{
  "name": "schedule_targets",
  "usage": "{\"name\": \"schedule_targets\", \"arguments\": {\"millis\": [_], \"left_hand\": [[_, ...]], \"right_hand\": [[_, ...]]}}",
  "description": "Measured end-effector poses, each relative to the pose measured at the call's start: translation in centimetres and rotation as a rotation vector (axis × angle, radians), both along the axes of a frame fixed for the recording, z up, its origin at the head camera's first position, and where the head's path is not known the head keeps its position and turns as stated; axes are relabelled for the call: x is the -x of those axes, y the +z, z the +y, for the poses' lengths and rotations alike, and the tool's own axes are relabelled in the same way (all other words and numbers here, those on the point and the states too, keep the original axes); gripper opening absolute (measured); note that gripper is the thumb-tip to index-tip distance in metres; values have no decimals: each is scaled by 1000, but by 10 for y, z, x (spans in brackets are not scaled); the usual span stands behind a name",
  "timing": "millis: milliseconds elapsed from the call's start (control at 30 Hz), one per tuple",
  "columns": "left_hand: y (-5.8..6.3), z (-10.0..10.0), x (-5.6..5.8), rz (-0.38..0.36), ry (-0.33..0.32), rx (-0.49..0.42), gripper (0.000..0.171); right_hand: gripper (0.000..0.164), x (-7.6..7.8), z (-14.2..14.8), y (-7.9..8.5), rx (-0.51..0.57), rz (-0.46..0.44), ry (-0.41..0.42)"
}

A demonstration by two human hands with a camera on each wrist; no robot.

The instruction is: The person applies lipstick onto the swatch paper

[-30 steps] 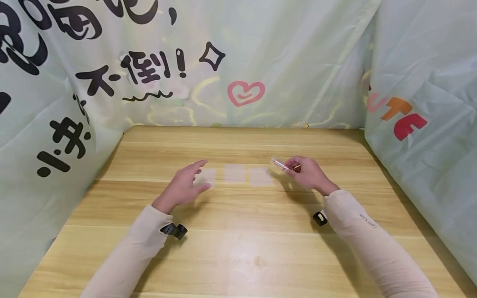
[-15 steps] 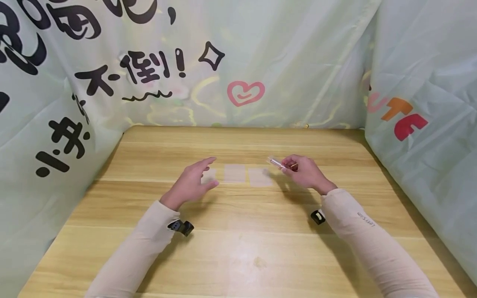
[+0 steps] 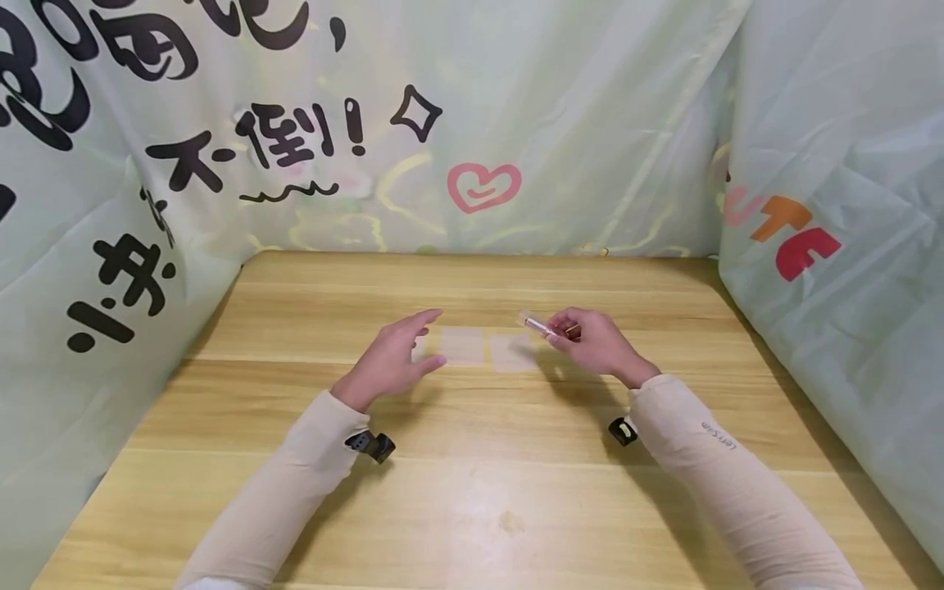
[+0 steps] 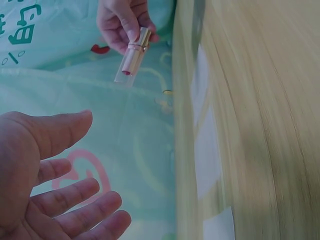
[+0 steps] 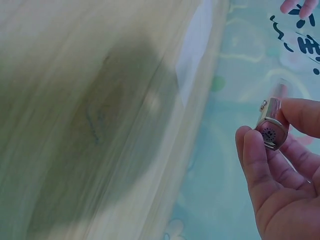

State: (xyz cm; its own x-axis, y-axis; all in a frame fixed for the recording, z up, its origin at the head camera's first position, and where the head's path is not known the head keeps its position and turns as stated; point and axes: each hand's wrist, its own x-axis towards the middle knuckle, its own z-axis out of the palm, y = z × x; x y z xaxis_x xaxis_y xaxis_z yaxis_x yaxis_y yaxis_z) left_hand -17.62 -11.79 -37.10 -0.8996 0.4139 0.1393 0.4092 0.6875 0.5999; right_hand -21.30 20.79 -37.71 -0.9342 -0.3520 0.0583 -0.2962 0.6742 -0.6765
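Observation:
My right hand [image 3: 599,342] pinches a lipstick [image 3: 539,326] by its base between thumb and fingers, above the table. Its clear cap points left, toward the other hand. In the left wrist view the lipstick [image 4: 133,59] has a gold-pink tube, and a reddish tip shows inside the cap. The right wrist view shows the round base of the lipstick [image 5: 274,131]. My left hand [image 3: 391,360] hovers with thumb and fingers spread, holding nothing. Pale square sheets lie below: a middle one [image 3: 462,345], a right one [image 3: 507,353], and a left one mostly hidden by my left hand.
The wooden table [image 3: 472,442] runs back to a pale printed cloth [image 3: 605,164] hung on the far, left and right sides. Each wrist carries a small black camera, as the left wrist camera [image 3: 372,447] shows. A faint stain [image 3: 510,522] marks the near tabletop.
My left hand has moved right, now covering most of the left sheet. My right hand has shifted slightly left with the lipstick, so the two hands are closer together.

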Motion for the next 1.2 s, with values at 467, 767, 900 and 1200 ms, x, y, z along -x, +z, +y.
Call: {"name": "schedule_targets", "arguments": {"millis": [467, 767, 900, 1200], "left_hand": [[-1, 16, 4, 17, -35, -28, 64], [0, 30, 9, 50, -55, -72, 60], [0, 36, 11, 59, -63, -78, 59], [-2, 45, 11, 61, -64, -71, 56]], "right_hand": [[20, -3, -12, 3, 21, 0, 42], [17, -4, -20, 7, 56, -8, 61], [15, -5, -22, 5, 75, 1, 64], [13, -10, -29, 0, 115, 17, 99]]}}
